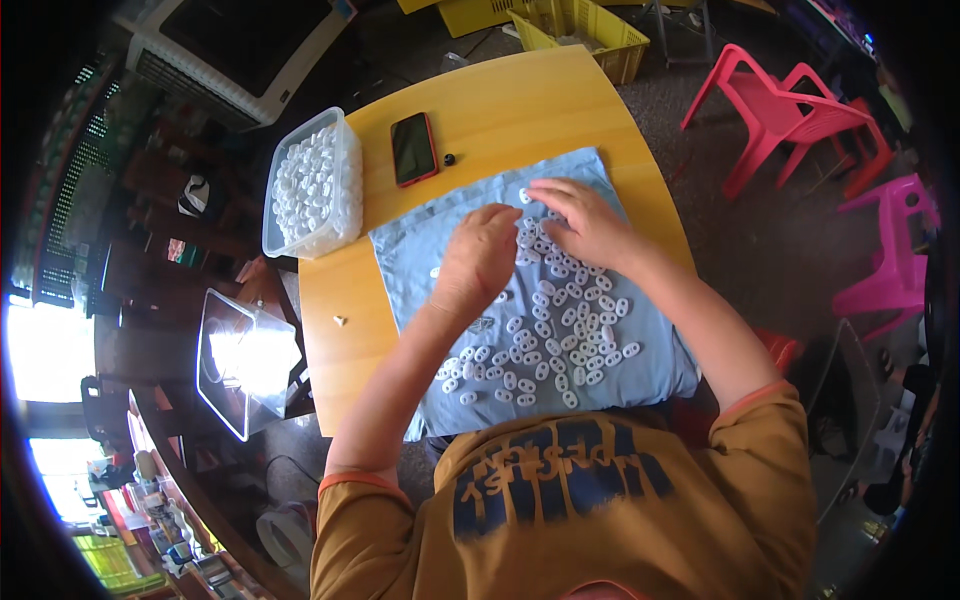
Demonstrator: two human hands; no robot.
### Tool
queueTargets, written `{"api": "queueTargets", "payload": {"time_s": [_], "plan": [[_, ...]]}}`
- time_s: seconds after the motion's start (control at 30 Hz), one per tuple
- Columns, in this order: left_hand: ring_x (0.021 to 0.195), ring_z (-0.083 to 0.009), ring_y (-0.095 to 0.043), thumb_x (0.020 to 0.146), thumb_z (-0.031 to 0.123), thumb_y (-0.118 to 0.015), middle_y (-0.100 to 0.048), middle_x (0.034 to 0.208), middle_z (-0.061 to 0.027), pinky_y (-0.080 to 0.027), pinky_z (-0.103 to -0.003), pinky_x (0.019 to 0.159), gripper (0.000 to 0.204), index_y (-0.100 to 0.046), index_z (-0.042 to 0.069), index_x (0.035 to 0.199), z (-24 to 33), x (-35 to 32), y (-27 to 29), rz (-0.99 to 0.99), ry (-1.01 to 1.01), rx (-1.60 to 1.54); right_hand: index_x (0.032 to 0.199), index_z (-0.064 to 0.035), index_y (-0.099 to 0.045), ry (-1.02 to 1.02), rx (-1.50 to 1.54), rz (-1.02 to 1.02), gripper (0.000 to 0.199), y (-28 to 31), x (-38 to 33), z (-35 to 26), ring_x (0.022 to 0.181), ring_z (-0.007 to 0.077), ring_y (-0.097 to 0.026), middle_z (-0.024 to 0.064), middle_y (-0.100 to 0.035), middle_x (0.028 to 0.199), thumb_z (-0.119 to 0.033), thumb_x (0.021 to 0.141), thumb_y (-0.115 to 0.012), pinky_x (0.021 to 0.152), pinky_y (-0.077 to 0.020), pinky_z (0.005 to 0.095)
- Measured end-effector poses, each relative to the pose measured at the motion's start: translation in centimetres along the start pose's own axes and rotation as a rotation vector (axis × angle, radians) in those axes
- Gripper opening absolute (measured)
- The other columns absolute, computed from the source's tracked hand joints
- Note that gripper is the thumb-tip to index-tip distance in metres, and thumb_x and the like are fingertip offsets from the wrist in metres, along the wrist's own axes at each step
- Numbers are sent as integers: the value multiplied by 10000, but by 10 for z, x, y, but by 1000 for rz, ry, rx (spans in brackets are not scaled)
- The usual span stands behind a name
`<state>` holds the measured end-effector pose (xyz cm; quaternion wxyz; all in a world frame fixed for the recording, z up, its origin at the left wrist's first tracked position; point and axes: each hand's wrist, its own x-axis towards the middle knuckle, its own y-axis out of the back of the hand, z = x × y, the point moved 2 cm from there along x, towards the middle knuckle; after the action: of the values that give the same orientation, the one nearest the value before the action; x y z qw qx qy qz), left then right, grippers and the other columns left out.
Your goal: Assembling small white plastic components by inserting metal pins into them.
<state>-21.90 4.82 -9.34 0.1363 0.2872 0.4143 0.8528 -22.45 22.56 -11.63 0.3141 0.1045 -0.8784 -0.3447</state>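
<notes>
Small white oval pieces, each with two holes [568, 370], lie scattered over a light blue cloth [420, 320]. My left hand [482, 252] is curled above the cloth's far part, fingertips pointing right; whatever is in its fingers is hidden. My right hand [590, 222] reaches in from the right, facing it, with its thumb and forefinger apart. One white piece [525, 196] shows at the right forefinger's tip; I cannot tell whether it is held. More pieces lie thickly below and between both hands.
A clear plastic tub [350, 215] full of white pieces stands at the yellow table's [500, 100] left edge. Near it lie a phone [413, 148] and a small black object [449, 159]. Pink plastic chairs [770, 120] stand to the right, a yellow crate [625, 60] beyond the table.
</notes>
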Motion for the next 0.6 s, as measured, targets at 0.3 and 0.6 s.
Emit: {"api": "queueTargets", "payload": {"time_s": [0.3, 0.6], "plan": [[949, -338, -557, 807, 61, -496, -608, 991, -161, -448, -391, 829, 210, -625, 33, 971, -21, 11, 32, -54, 103, 143, 1088, -30, -570, 84, -205, -89, 332, -11, 7, 8, 1165, 292, -455, 129, -539, 1183, -207, 809, -607, 1000, -325, 388], [916, -330, -558, 789, 136, -555, -607, 920, -153, -448, -414, 806, 194, -627, 53, 950, -23, 9, 28, -216, 89, 274, 1005, -39, -602, -79, -38, -239, 286, -1, 4, -4, 1095, 290, -492, 112, -582, 1074, -215, 782, -635, 928, -379, 391]]}}
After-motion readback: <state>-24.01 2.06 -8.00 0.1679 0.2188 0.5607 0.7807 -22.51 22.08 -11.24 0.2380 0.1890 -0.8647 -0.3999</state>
